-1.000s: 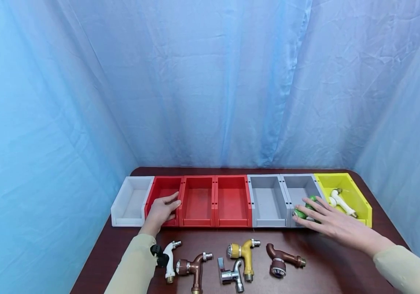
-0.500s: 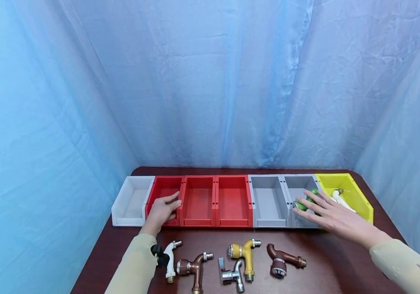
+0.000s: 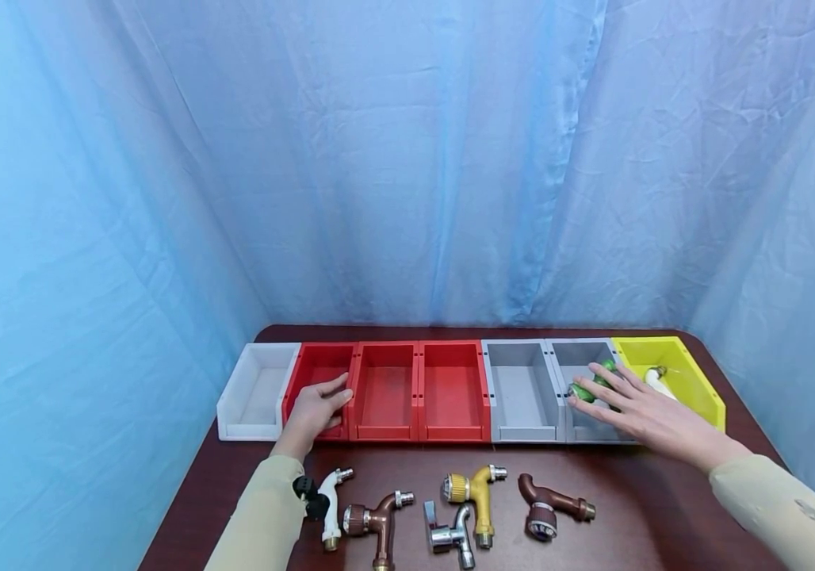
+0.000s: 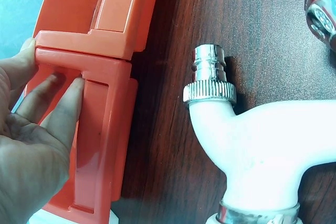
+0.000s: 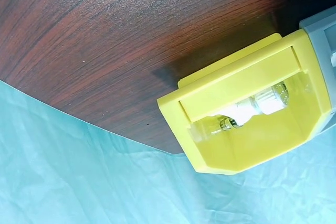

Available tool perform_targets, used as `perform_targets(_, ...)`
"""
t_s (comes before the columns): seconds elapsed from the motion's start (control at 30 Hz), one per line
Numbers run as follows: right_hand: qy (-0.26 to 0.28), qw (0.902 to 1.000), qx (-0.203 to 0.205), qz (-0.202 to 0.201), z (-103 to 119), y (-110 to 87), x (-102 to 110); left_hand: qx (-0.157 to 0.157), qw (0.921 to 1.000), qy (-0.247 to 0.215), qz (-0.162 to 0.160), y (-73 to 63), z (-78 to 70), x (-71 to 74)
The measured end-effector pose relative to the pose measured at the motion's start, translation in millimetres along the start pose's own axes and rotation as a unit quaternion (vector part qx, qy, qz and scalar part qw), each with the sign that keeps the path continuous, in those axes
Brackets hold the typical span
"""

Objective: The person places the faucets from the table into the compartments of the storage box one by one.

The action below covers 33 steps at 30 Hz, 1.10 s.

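My left hand (image 3: 312, 412) grips the side wall of the leftmost red bin (image 4: 96, 145). In the left wrist view the thumb lies at the rim and the other fingers reach inside. Over the right grey bin (image 3: 579, 431), my right hand (image 3: 646, 412) holds a green tap (image 3: 582, 392) from above. Its fingers lie spread across the tap, and the thumb is hidden. A white tap (image 3: 659, 383) lies in the yellow bin (image 3: 709, 388), partly covered by that hand. In the right wrist view only the yellow bin's tap shows, not the hand.
On the table's near side lie a white tap (image 3: 331, 507), a brown tap (image 3: 379, 523), a chrome tap (image 3: 453, 538), a yellow tap (image 3: 479, 503) and another brown tap (image 3: 553, 503). The bin row also holds a white bin (image 3: 246, 432). Blue curtains (image 3: 407, 198) hang around the table.
My right hand and the green tap have shifted away from me, deeper over the grey bin. More of the white tap in the yellow bin is covered. The left hand stays put.
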State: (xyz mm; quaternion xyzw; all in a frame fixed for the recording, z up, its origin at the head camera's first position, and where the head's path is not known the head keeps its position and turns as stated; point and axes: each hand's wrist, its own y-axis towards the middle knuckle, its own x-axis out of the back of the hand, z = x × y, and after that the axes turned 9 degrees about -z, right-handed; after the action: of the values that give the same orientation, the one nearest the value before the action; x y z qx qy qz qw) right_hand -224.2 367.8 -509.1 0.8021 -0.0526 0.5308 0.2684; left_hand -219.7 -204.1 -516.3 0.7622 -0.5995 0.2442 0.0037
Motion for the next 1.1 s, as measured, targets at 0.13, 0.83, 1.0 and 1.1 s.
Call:
perform_targets(0.13,0.009,0.9999,-0.005,-0.008,-1.7,-0.9,-2.0,-0.001,1.0000,0.000,-0.002,0.2,0.4,-0.6)
perform_targets(0.83,0.019,0.9972,-0.025,0.068,-8.1,-1.2,-5.5,-0.006,0.9999,0.008,-0.012,-1.7,0.6,-1.2)
perform_targets(1.0,0.025,0.9973,-0.021,0.065,-11.5,0.3,-10.4,-0.005,0.9999,0.008,-0.010,-1.6,0.8,-1.3)
perform_targets(1.1,0.030,0.9972,-0.020,0.065,-13.7,-0.3,-13.3,-0.004,0.9999,0.005,-0.008,-0.9,0.6,-1.3)
